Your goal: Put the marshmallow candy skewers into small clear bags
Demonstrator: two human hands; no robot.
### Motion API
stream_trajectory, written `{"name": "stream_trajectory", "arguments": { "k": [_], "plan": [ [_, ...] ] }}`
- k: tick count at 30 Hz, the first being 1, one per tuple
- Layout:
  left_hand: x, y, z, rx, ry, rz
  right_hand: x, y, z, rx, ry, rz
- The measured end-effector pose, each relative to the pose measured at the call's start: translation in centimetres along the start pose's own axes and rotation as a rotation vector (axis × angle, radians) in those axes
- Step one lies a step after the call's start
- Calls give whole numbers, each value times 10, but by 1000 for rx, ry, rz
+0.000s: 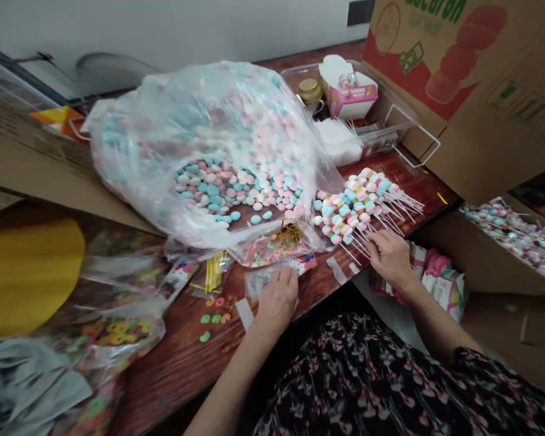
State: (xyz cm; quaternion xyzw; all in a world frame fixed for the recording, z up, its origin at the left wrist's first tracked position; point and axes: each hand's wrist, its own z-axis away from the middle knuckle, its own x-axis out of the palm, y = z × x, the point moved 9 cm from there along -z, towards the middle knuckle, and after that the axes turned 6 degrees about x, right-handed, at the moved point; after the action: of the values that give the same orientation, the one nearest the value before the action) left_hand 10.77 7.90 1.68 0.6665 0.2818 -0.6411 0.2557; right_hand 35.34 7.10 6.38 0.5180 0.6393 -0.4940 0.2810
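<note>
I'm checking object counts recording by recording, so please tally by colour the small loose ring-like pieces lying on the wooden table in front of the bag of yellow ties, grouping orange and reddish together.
Green pieces: 3
Orange or reddish pieces: 3
Total: 6

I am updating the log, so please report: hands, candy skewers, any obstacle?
Left hand at small clear packet; right hand beside candy skewers, grip unclear. Skewers piled on wooden table. Large candy bag crowds pile's left.
</note>
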Motion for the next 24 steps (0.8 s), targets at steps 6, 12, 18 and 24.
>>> {"name": "stream_trajectory", "arguments": {
  "k": [6,12,18,24],
  "plan": [
    [-16,-7,9,-18,289,58,28,4,-11,108,-77,141],
    [-14,-13,10,-96,304,59,28,22,-16,213,-8,54],
    [-3,-19,19,-177,257,203,-6,16,-5,99,224,-389],
    [-6,-42,22,-286,416,382,-14,-31,3,-160,161,-437]
  ]
}}
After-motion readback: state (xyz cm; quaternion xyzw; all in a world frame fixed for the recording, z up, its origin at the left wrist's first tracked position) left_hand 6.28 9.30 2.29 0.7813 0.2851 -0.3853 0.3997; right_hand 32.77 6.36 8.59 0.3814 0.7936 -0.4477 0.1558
